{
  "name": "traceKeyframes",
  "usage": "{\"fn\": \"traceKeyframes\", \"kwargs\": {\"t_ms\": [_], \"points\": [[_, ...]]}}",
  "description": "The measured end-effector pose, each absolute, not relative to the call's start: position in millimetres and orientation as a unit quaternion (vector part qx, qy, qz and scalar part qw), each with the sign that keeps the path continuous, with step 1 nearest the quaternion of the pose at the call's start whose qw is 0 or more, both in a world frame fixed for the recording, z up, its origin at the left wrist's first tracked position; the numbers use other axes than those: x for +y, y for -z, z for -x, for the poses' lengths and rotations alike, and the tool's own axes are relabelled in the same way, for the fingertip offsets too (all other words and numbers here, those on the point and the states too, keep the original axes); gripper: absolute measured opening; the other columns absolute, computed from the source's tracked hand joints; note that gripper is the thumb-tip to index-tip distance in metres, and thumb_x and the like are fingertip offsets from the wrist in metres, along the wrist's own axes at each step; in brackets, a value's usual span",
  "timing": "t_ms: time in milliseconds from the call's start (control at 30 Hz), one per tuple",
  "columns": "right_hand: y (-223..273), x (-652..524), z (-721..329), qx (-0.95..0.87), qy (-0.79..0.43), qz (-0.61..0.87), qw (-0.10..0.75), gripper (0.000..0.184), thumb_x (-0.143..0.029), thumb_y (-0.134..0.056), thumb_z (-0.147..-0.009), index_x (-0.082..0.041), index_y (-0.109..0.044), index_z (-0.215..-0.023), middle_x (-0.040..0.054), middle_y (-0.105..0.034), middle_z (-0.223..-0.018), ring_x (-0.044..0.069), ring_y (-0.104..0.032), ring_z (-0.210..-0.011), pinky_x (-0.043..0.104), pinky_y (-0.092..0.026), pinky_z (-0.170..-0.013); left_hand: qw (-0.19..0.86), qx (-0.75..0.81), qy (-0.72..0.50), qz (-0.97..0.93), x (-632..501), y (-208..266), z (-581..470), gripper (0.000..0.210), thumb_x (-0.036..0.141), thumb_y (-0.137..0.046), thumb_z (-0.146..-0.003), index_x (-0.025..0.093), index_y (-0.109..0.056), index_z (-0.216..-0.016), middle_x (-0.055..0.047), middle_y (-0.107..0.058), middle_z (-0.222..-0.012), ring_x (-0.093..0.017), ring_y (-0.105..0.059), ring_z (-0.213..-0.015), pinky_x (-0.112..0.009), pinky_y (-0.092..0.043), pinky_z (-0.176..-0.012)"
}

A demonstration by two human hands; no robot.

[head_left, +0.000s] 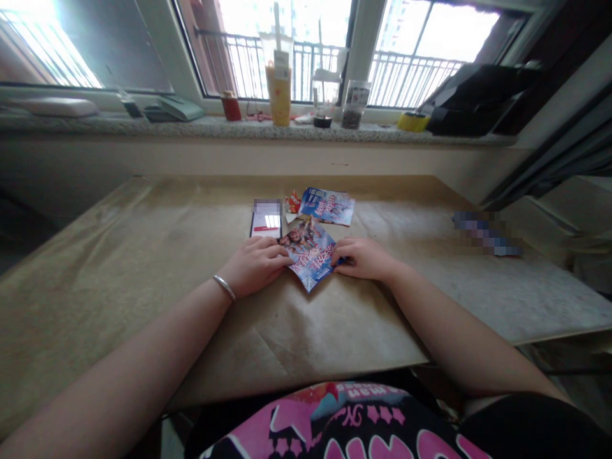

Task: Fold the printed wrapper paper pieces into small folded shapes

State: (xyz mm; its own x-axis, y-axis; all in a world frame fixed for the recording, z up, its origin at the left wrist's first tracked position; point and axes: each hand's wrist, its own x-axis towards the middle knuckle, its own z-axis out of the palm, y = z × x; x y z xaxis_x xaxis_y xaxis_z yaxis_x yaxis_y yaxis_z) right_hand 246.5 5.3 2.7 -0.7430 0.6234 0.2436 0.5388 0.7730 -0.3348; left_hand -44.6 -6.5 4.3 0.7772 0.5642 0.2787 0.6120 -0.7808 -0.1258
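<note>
A colourful printed leaflet (pixel 310 255) lies turned like a diamond on the brown-covered table, one corner pointing towards me. My left hand (pixel 258 264), with a silver bangle at the wrist, has its fingers closed on the left corner. At the opposite corner my right hand (pixel 361 258) pinches the paper with curled fingers; that edge looks bent up, with a bit of blue showing at the fingertips. Just beyond lies a stack of similar leaflets (pixel 329 206), and beside it a small orange and white folded paper piece (pixel 292 203). A phone (pixel 266 222) with a lit screen lies by my left fingers.
The table (pixel 191 268) stands below a window sill (pixel 191 126) holding a tall cup of yellow drink (pixel 278 92), a red jar (pixel 231 106), clear containers (pixel 354 105), yellow tape (pixel 413 121) and a black bag (pixel 473 99). A blurred long object (pixel 488 234) lies at the right.
</note>
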Motion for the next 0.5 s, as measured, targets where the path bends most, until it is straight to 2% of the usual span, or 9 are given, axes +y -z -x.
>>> {"fn": "traceKeyframes", "kwargs": {"t_ms": [200,367,500], "points": [[3.4,5.3,-244.3,-0.935,-0.105,0.287,0.183,0.015,-0.023,-0.062,-0.079,-0.024,-0.072,-0.090,0.0042,-0.068,-0.097,0.018,-0.061,-0.092,0.029,-0.046,-0.082,0.075,-0.261,0.117,0.955,-8.1,-4.8,39.9,0.026,0.031,-0.044,-0.093,0.029,-0.064,-0.108,-0.002,-0.066,-0.111,-0.020,-0.056,-0.099,-0.036,-0.041,-0.086],[7.8,4.7,-236.6,-0.940,-0.070,0.282,0.179,0.018,-0.027,-0.056,-0.085,-0.026,-0.072,-0.094,0.0039,-0.068,-0.098,0.018,-0.060,-0.092,0.030,-0.046,-0.080,0.053,-0.220,0.115,0.967,-6.8,-5.2,39.7,0.027,0.033,-0.045,-0.093,0.026,-0.064,-0.110,-0.004,-0.065,-0.113,-0.020,-0.057,-0.100,-0.034,-0.045,-0.088],[8.0,3.9,-233.7,-0.942,-0.072,0.278,0.176,0.018,-0.031,-0.058,-0.084,-0.024,-0.071,-0.094,0.0053,-0.067,-0.099,0.019,-0.059,-0.093,0.031,-0.045,-0.081,0.035,-0.216,0.115,0.969,-6.8,-5.7,39.2,0.028,0.039,-0.049,-0.091,0.026,-0.065,-0.109,-0.006,-0.065,-0.112,-0.020,-0.058,-0.099,-0.035,-0.046,-0.088]]}}
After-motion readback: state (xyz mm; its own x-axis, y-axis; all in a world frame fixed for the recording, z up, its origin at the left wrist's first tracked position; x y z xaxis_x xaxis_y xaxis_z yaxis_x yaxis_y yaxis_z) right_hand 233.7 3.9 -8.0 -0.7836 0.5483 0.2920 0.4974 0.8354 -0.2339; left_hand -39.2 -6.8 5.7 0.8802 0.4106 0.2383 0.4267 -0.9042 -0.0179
